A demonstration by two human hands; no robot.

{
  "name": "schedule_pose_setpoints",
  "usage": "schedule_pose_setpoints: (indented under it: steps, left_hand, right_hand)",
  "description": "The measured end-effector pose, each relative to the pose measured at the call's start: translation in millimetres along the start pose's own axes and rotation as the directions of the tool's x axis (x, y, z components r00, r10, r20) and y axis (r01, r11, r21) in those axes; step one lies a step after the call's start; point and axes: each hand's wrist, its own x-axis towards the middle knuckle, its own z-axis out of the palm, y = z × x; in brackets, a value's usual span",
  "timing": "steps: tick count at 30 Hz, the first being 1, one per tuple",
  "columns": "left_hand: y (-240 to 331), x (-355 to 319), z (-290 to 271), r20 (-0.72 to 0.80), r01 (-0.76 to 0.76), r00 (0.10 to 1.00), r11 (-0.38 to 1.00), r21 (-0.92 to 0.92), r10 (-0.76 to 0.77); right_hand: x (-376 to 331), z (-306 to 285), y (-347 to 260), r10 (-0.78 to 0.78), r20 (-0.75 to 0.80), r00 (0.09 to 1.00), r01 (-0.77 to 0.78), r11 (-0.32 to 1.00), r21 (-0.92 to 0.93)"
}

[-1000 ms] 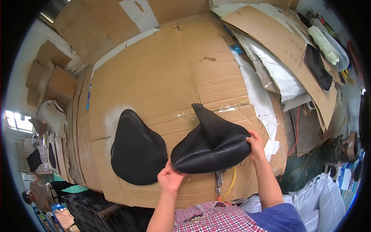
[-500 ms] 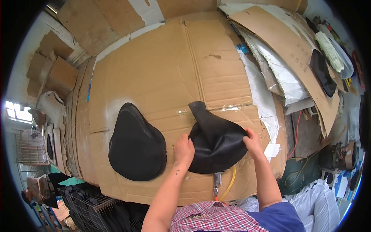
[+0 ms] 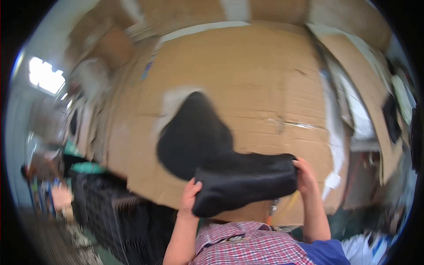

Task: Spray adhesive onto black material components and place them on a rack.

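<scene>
A smooth black leather-like cover (image 3: 247,181) is stretched sideways between my two hands, close in front of my body. My left hand (image 3: 190,196) grips its left end, thumb on top. At the right end, my right hand (image 3: 305,176) is closed on the edge. Behind the cover and to its left, a black pear-shaped pad (image 3: 190,137) lies on the cardboard, narrow end pointing away. The cover hides part of the pad's near right side.
Flat cardboard (image 3: 247,66) covers the worktable. A metal air tool (image 3: 274,205) with a yellow hose lies at the near edge, partly hidden. At lower left stands a rack of black pieces (image 3: 106,207). Cardboard sheets (image 3: 353,57) lean at the right.
The cover has been lifted from the table, drawn nearer to me and pulled out lengthwise. My hands have moved farther apart. The whole view has swung, so the pad appears farther right.
</scene>
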Motion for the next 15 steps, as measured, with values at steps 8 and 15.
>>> schedule_pose_setpoints:
  steps: [8,15]
  left_hand:
    - [27,-153,-173,0.226,0.049,0.968,0.798,-0.601,0.111]
    - [127,-314,-334,-0.422,-0.686,0.702,0.704,-0.183,0.574]
  right_hand:
    - [-84,162,68,-0.043,0.308,0.95,0.089,0.986,-0.139]
    - [-161,451,287,0.356,0.814,0.46,0.059,0.902,-0.428]
